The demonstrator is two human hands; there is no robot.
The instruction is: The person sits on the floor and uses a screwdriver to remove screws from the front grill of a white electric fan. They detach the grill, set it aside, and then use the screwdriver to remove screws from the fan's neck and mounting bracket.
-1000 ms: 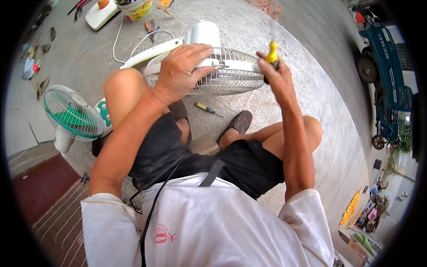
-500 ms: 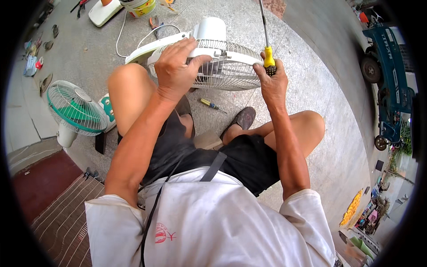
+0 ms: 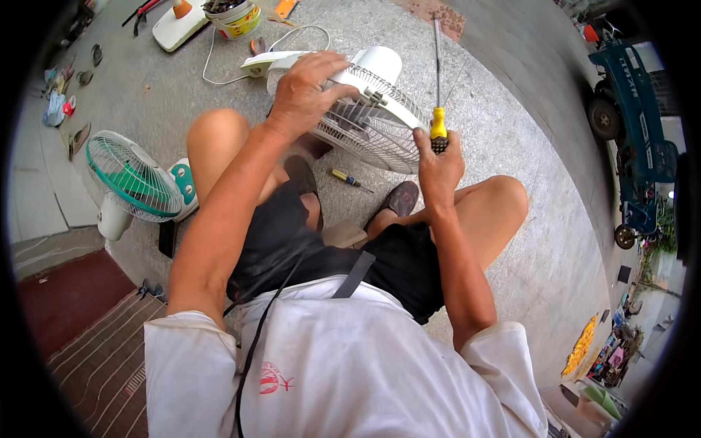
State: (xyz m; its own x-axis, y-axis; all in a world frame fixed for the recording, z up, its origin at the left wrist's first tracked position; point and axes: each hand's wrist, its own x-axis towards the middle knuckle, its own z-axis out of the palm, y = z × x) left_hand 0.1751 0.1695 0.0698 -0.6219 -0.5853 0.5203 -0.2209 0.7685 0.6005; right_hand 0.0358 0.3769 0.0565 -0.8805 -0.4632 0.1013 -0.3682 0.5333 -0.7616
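One L hand [image 3: 307, 93], fingers clamped on rnd white wire-caged fan [image 3: 371, 128]; R hand [image 3: 441, 168], ditto, on ylw/blk long-shafted screwdriver [image 3: 438, 123].

White fan [image 3: 393, 109], held at its edge by the left hand [image 3: 303, 95]; yellow-handled screwdriver [image 3: 438, 123], shaft pointing away from the person [image 3: 365, 358], in the right hand [image 3: 440, 166]; smaller screwdriver [image 3: 346, 177], green-and-white fan [image 3: 135, 177] and bucket [image 3: 241, 26], all on the grey floor [image 3: 544, 248].

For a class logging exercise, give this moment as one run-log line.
left hand: gripping white fan by its rim; right hand: holding yellow-handled screwdriver; floor: second screwdriver, green-bladed fan
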